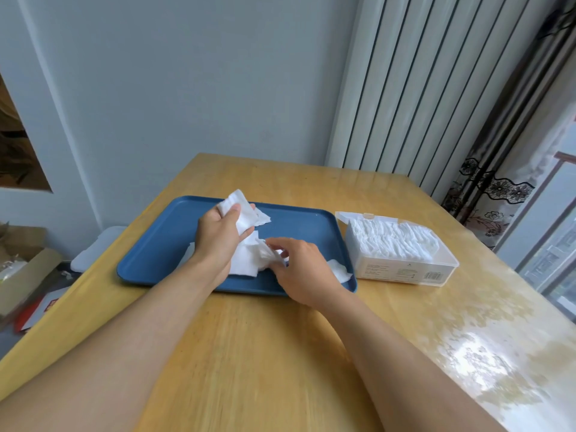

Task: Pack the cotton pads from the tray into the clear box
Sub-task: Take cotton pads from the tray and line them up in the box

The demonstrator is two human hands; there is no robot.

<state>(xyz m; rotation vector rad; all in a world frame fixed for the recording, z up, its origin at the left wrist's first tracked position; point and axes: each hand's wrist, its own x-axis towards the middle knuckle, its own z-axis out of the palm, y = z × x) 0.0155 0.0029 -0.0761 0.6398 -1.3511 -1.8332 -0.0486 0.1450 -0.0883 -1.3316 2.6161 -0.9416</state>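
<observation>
Trouble, as I judged it, lay in the thin cotton pads point(249, 260) clinging together on the blue tray point(156, 244). My left hand point(218, 241) was clamped on a small sheaf; my right hand point(299, 269) pinched at the pile. One pad point(338, 271) lay apart near the tray's right edge. Loose sheets could slip before reaching the already crowded clear box point(402, 263) just beside the tray.
</observation>
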